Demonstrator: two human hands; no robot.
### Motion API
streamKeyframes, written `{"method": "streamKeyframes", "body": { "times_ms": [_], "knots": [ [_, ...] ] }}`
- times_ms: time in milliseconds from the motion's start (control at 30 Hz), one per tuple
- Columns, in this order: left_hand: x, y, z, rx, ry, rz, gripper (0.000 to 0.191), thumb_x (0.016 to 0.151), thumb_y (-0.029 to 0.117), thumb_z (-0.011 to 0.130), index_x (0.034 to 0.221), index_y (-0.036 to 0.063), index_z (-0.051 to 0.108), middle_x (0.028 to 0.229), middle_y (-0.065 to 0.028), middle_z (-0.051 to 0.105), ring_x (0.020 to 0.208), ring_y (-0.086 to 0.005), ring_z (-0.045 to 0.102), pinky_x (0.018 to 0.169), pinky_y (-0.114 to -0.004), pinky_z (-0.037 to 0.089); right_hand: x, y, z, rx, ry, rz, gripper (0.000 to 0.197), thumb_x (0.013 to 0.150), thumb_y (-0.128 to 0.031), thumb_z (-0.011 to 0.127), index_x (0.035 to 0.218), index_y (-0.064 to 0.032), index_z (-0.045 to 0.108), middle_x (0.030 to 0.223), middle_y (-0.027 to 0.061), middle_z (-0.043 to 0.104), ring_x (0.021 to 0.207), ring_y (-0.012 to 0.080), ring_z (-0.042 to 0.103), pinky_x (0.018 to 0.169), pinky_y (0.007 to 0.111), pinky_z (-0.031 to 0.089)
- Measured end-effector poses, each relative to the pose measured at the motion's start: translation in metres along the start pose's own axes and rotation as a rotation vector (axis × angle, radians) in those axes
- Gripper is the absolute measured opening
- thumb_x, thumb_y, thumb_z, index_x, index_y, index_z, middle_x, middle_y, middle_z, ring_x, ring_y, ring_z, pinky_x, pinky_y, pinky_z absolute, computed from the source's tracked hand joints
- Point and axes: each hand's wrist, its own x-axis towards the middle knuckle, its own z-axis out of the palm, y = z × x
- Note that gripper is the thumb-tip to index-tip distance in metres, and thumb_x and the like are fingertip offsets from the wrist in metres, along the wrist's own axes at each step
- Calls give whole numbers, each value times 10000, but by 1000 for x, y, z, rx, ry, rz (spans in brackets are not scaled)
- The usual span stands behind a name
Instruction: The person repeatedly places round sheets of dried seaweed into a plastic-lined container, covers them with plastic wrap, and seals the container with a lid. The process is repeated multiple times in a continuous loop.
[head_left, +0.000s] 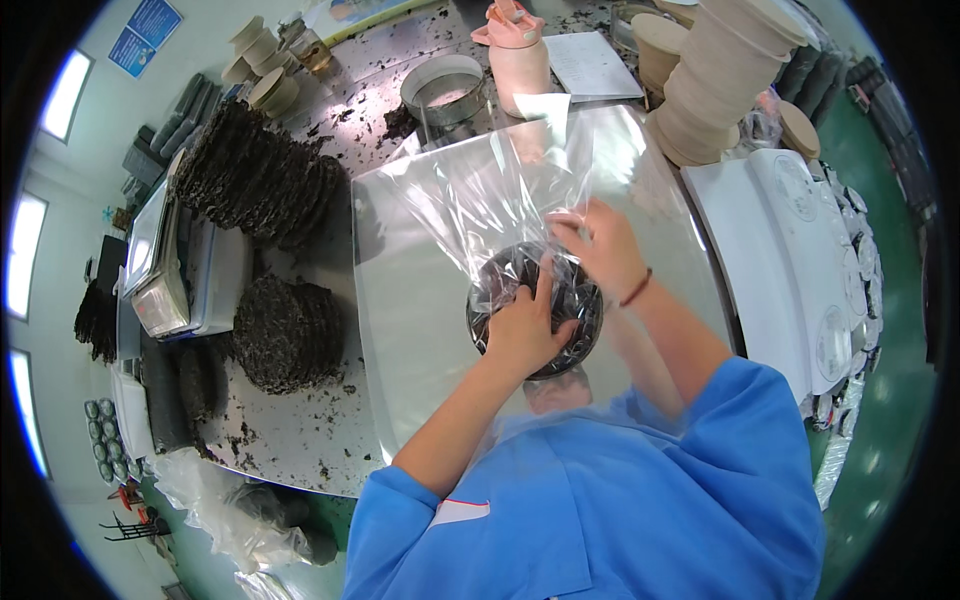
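A round dark disc (581, 319), wrapped in clear plastic film, lies on stacked clear plastic sheets (420, 330) in front of me. My left hand (529, 322) presses flat on the wrapped disc with its fingers spread. At the disc's upper right edge, my right hand (596, 244) pinches the gathered film (487, 202), which fans out beyond the disc. A band circles my right wrist.
Stacks of dark, rough sheets (255, 176) and round dark cakes (289, 334) stand left, beside a scale (161, 262). Behind are a metal ring (442, 90), a pink bottle (517, 60) and paper (592, 66). Tall beige stacked discs (720, 75) and white printed wrappers (795, 262) are right.
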Motion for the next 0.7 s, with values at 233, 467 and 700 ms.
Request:
{"method": "streamKeyframes", "body": {
  "times_ms": [233, 467, 700],
  "knots": [
    [-18, -13, 26, -91, 139, 118, 545, 854, 282, 649, 1300, 0, 509, 1141, -250, 578, 955, -367, 626, 817, -443, 518, -77, -8, 27, -303, -70, -346, 404, 787, -60, 570, 1189, -44, 612, 1099, 122, 640, 994, 265, 625, 803, 353, 533],
    [-82, -96, 10, -386, 515, 123, 870, 660, 267, 859, 1336, -45, 409, 1259, -236, 513, 1208, -381, 489, 986, -447, 415, -80, -2, 26, -323, -227, -304, 454, 747, -63, 588, 1200, -45, 613, 1331, 172, 520, 1208, 345, 512, 989, 438, 445],
    [8, -52, -24, -526, 347, 660, 824, 559, 300, 921, 1253, 44, 559, 1204, -148, 538, 1081, -356, 531, 958, -424, 422, -79, -5, 33, -271, -219, -265, 284, 746, -83, 613, 1008, -4, 688, 1317, 205, 520, 1205, 346, 506, 968, 425, 441]
  ]
}}
